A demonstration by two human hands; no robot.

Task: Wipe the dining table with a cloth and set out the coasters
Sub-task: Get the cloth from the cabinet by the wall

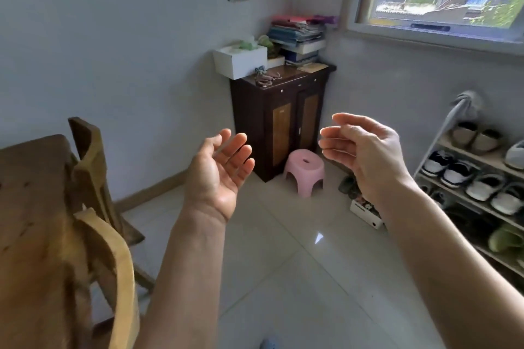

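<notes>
Grey-walled room corner over a pale tiled floor (283, 278). Near left lies the wooden worktop (31, 207), with a chair (113, 249) drawn up against its edge; no cloth or coasters are in view. A dark cabinet (280, 122) stands far centre, its top cluttered. Mid-air hover the left hand (218, 170) and right hand (365, 150), each grip wide and empty. Likely step: fetching the cloth. Wipe the whole worktop before placing any coasters.
</notes>
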